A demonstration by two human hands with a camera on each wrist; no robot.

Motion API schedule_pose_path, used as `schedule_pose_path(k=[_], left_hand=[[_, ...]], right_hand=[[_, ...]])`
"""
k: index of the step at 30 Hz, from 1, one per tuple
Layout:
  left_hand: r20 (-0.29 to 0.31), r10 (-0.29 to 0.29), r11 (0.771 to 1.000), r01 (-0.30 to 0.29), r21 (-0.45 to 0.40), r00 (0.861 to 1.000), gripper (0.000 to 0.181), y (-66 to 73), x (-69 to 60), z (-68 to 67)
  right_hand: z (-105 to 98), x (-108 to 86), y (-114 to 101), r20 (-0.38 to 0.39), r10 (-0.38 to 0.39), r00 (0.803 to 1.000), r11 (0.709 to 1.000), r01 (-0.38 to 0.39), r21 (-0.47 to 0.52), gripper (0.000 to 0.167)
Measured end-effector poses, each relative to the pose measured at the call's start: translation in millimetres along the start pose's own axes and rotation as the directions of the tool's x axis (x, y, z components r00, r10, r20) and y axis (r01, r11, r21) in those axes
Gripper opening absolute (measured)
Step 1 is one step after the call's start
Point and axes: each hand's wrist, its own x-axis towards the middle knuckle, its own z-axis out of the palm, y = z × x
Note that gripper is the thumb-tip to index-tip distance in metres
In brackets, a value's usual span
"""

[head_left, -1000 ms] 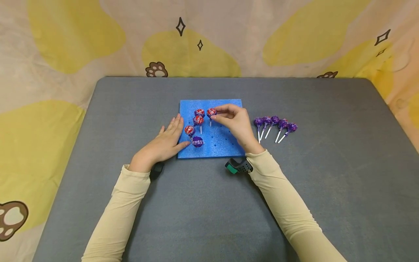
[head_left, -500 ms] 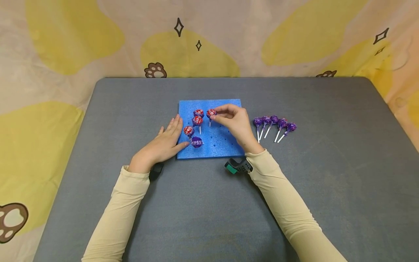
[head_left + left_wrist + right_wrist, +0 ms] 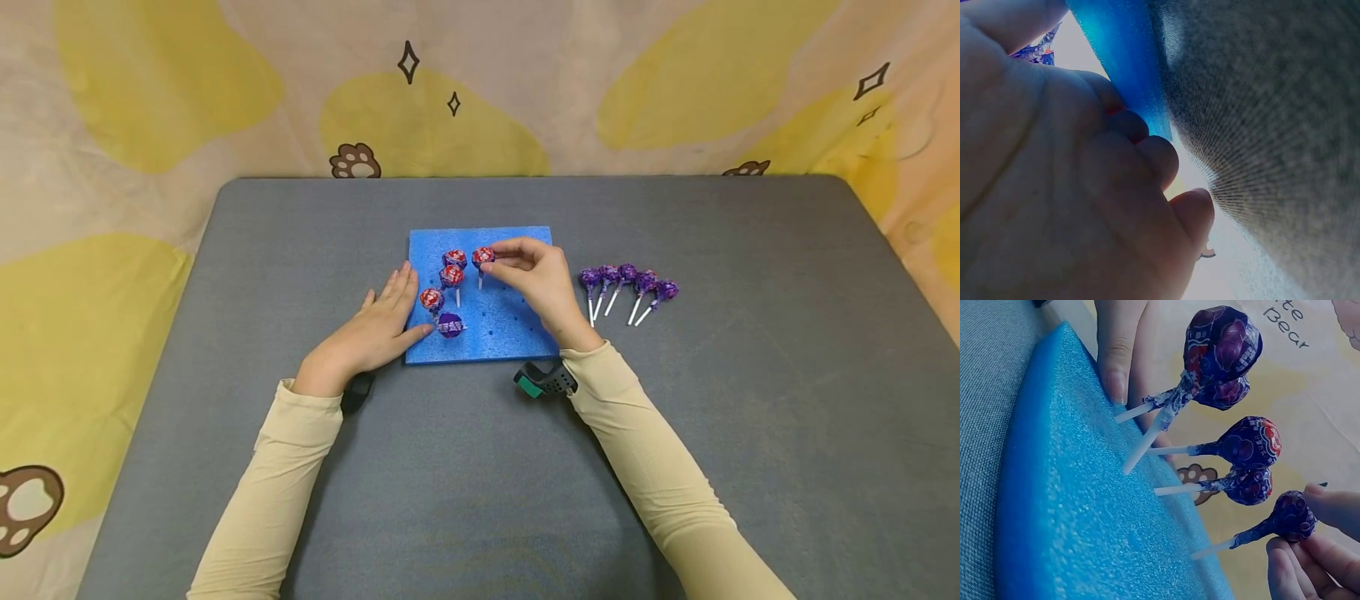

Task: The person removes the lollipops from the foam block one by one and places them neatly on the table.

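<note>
A blue foam board [image 3: 517, 333] with small holes lies on the table, several wrapped lollipops standing in its left half. My right hand [image 3: 542, 279] pinches the wrapped head of a lollipop [image 3: 483, 256] between thumb and fingers. In the right wrist view this lollipop [image 3: 1291, 517] leans with the stick's lower end at the board's surface. Straight-fingered, my left hand [image 3: 371, 329] rests along the board's left edge, its thumb close to a purple lollipop [image 3: 450, 325]. Two red-topped lollipops stand just left of the held one, and another red-topped lollipop [image 3: 431, 299] stands nearer the left fingers.
To the right of the board, several purple lollipops [image 3: 627, 273] lie fanned out on the grey table [image 3: 465, 483], sticks toward the person. A patterned cloth [image 3: 510, 50] hangs behind the table's far edge.
</note>
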Motion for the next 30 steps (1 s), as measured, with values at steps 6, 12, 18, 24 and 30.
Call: schedule_pose_path(k=[6,12,18,24,30], left_hand=[[0.002,-0.002,1.0,0.002,0.002,1.0,0.078,0.2,-0.5,-0.2],[0.0,0.003,1.0,-0.003,-0.004,1.0,0.077,1.0,-1.1,-0.7],[0.004,-0.003,1.0,0.003,0.0,1.0,0.078,1.1,-0.3,-0.9],[0.003,-0.002,1.0,0.002,0.003,1.0,0.078,-0.4,0.4,0.0],[0.005,-0.001,1.0,0.001,0.006,1.0,0.078,-0.7,0.7,0.5]], right_hand=[[1.8,-0.3,0.6,0.003,-0.025,1.0,1.0,0.025,-0.003,0.029],[2.0,-0.3,1.4,-0.003,-0.037,0.999,0.999,0.037,-0.016,0.026],[0.8,0.0,2.0,-0.005,-0.035,0.999,0.999,0.035,-0.011,0.025],[-0.1,-0.4,0.8,-0.003,-0.024,1.0,1.0,0.024,-0.004,0.025],[-1.1,-1.2,-0.1,-0.004,-0.012,1.0,1.0,0.012,0.012,0.025]])
